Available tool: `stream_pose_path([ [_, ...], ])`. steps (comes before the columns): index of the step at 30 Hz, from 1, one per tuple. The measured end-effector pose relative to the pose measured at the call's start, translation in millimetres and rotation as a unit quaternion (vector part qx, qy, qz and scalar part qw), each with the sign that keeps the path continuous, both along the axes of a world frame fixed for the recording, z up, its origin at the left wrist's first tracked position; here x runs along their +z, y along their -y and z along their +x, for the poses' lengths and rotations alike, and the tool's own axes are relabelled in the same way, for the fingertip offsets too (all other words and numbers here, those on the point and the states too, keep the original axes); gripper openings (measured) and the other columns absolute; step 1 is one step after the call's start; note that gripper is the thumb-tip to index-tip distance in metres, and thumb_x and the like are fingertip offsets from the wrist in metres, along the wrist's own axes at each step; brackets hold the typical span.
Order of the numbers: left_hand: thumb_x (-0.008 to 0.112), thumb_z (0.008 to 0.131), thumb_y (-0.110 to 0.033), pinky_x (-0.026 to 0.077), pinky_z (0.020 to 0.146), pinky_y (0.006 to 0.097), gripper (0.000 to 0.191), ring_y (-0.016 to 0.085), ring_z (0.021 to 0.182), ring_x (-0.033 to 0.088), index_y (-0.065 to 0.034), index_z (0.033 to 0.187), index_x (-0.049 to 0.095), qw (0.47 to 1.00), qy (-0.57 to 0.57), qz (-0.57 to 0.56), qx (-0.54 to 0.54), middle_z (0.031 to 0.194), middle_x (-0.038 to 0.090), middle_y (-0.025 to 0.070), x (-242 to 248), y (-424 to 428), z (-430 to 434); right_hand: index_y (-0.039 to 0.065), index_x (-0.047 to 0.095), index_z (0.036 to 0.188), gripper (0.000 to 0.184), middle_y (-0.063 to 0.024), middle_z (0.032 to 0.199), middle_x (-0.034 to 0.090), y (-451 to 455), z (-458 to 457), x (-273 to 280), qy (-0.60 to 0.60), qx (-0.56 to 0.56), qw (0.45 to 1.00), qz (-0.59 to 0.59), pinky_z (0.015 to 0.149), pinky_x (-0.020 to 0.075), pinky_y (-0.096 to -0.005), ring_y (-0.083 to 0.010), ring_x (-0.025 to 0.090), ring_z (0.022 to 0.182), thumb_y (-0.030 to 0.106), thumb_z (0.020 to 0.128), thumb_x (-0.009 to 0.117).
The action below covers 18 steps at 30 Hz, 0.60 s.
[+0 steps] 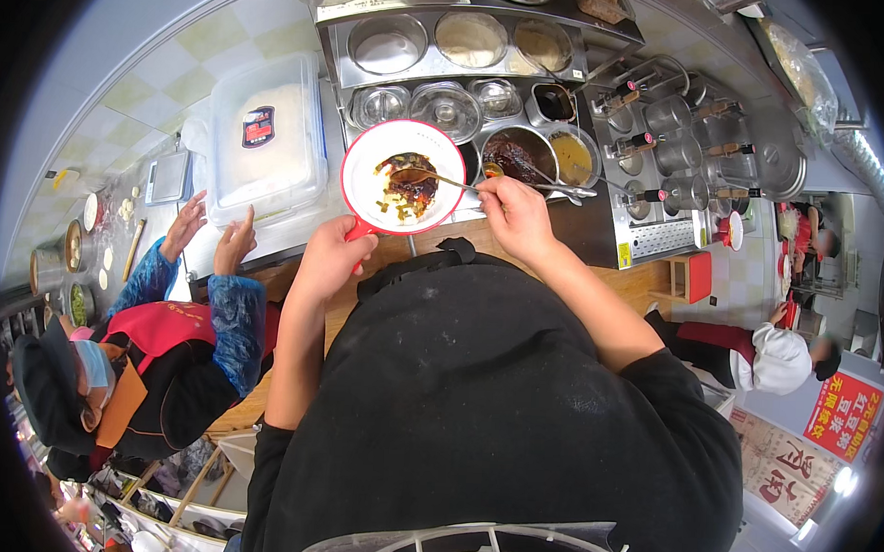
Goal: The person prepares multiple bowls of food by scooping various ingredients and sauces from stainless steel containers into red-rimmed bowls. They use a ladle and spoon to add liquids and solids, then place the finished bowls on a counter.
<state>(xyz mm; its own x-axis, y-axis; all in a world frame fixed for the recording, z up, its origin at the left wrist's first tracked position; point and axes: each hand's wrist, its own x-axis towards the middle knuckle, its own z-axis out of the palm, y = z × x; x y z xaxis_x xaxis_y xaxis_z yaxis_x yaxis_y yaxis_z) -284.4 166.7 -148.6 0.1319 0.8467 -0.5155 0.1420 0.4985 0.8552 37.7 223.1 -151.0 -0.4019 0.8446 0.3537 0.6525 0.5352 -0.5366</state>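
Note:
My left hand (pixel 335 252) grips the red handle of a white bowl with a red rim (pixel 353 156), held over the counter's front edge. Dark sauce with chopped green bits (pixel 414 195) lies in the bowl. My right hand (pixel 516 213) holds a metal spoon (pixel 452 181) by its handle, its head down in the sauce. Just behind my right hand stand a metal pot of dark red sauce (pixel 516 153) and a container of yellowish liquid (pixel 572 155), with utensils resting in them.
At left a co-worker's hands (pixel 210 228) are near a large lidded plastic box (pixel 270 175). A scale (pixel 169 179) stands beyond them. Lidded metal containers (pixel 446 112) are behind my bowl. To the right, strainer baskets with wooden handles (pixel 676 153) sit in a cooker. Another person (pixel 760 353) stands farther right.

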Motion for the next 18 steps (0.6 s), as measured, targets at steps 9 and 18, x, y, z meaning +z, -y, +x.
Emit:
stream_pose_path([
  [9,0.07,0.093,-0.013,0.046,0.053,0.0245,0.015,0.008,0.058,0.056,0.0005,0.097,0.067,0.999,0.002,0.008,0.039,0.076,0.063,0.0015,-22.2,15.1,-23.9,0.005,0.067,0.105,0.009,-0.0054,0.085,0.072,-9.9,31.1,-27.4,-0.488,-0.187,0.718,-0.459,0.063,0.0523,-0.0263,-0.0123,0.065,0.069,0.007,0.102,0.059],
  [18,0.07,0.093,-0.012,0.043,0.052,0.0244,0.013,0.007,0.057,0.056,0.0006,0.095,0.068,0.993,-0.03,-0.005,0.116,0.075,0.063,0.0011,-17.7,54.8,-70.5,0.001,0.068,0.096,0.009,-0.0213,0.083,0.072,-50.7,-7.1,-137.7,-0.128,-0.283,0.932,-0.188,0.075,0.0582,-0.0465,-0.0381,0.074,0.081,0.009,0.094,0.065],
])
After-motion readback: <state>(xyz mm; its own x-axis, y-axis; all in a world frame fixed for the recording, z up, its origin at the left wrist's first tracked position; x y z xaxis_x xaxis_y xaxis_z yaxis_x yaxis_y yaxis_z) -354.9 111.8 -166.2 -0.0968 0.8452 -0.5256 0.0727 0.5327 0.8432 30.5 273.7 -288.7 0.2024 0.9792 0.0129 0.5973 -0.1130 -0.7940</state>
